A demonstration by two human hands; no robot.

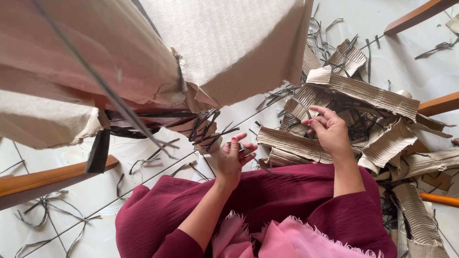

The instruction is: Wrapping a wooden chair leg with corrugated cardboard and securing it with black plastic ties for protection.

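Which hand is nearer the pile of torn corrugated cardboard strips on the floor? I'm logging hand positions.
The right hand: its fingers touch the pile of torn cardboard strips. The left hand is off to the pile's left side, pinching thin dark strips.

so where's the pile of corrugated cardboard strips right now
In the head view, the pile of corrugated cardboard strips lies on the tiled floor right of centre, under the right hand, beyond the maroon skirt.

Two bare forearms reach up from lower centre; left hand pinched with fingers curled, right hand fingers spread loosely.
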